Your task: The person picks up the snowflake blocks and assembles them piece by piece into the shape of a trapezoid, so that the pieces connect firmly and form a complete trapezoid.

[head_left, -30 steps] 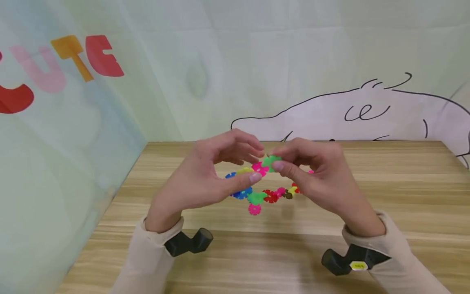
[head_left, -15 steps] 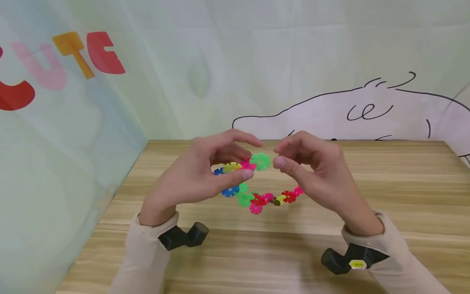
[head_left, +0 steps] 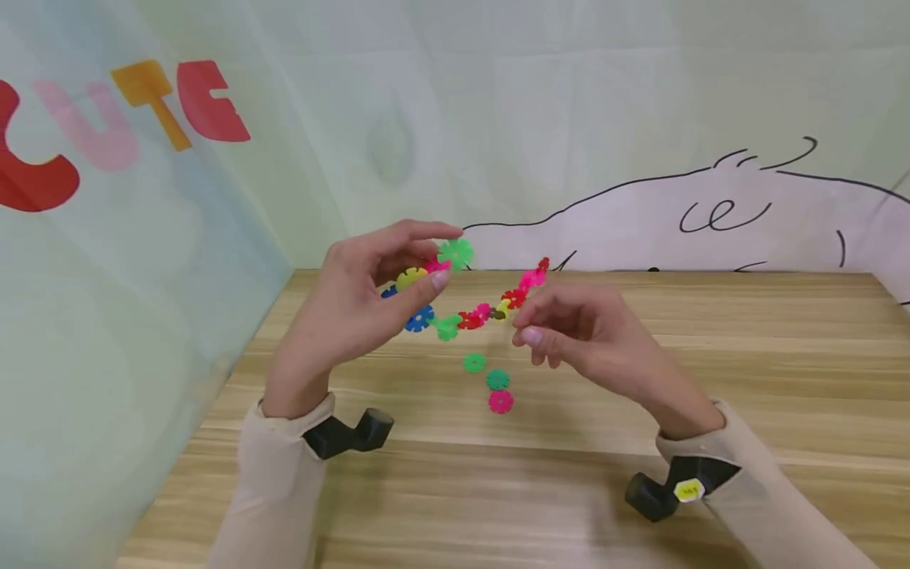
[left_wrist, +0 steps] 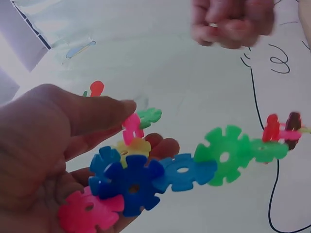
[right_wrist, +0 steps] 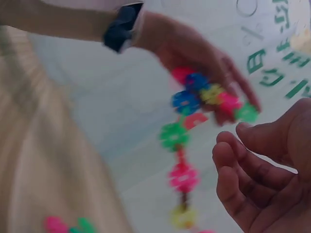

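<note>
My left hand (head_left: 355, 300) holds up a chain of interlocking plastic snowflake discs, thumb and fingers pinching it close to a pink disc (left_wrist: 132, 128). A light green disc (head_left: 456, 254) caps that end. From there the chain runs through yellow (head_left: 411, 278) and blue (left_wrist: 133, 186) discs, then a green disc (left_wrist: 224, 156). Its far end rises to a red disc (head_left: 543, 265). Lower and to the right, my right hand (head_left: 590, 328) has loosely bent fingers with nothing between them; the right wrist view shows it apart from the chain.
On the wooden table (head_left: 441, 506) below the chain lie a loose green disc (head_left: 474, 363), a teal disc (head_left: 498, 380) and a pink disc (head_left: 501, 401). A printed cloth backdrop (head_left: 569, 118) stands behind the table and along its left side.
My right hand has let go of the light green disc and moved down. My left hand has lifted the chain up and left, which uncovers the loose discs on the table.
</note>
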### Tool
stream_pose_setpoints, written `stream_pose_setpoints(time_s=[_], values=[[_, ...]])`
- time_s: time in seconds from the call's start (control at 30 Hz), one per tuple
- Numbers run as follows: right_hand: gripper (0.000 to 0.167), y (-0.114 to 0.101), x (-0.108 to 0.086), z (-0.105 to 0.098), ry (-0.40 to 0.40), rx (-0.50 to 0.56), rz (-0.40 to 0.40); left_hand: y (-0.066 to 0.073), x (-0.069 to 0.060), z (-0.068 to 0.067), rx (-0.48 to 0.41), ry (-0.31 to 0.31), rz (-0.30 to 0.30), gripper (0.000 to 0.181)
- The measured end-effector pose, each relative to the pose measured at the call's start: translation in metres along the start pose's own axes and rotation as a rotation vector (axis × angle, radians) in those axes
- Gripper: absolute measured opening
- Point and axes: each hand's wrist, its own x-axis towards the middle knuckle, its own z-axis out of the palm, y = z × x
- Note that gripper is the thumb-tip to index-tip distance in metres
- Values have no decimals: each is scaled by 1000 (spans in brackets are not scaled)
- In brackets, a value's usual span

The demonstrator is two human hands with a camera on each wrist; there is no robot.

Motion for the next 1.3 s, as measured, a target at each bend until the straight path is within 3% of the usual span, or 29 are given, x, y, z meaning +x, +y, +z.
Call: stream_pose_setpoints(time_s=[0.13,0.2,0.33,0.47,0.6,0.7,0.93,1.3], values=[[11,37,1,15,-12,24,183,-5,2,2,51,46,-25,42],[11,57,2,23,4,-4,237,-7,4,2,74,60,-26,43],[13,85,5,34,32,-99,294,-13,7,3,91,74,-31,43],[19,98,9,46,-5,-202,303,-18,8,1,79,86,-44,44],[20,102,9,55,-28,-323,262,-22,9,-1,74,93,-52,44],[21,104,11,59,-20,-356,232,-23,10,-1,75,100,-62,44],[24,103,15,55,35,-263,219,-24,11,-2,65,94,-97,43],[23,75,29,26,191,-115,166,-29,12,-2,67,87,-69,40]])
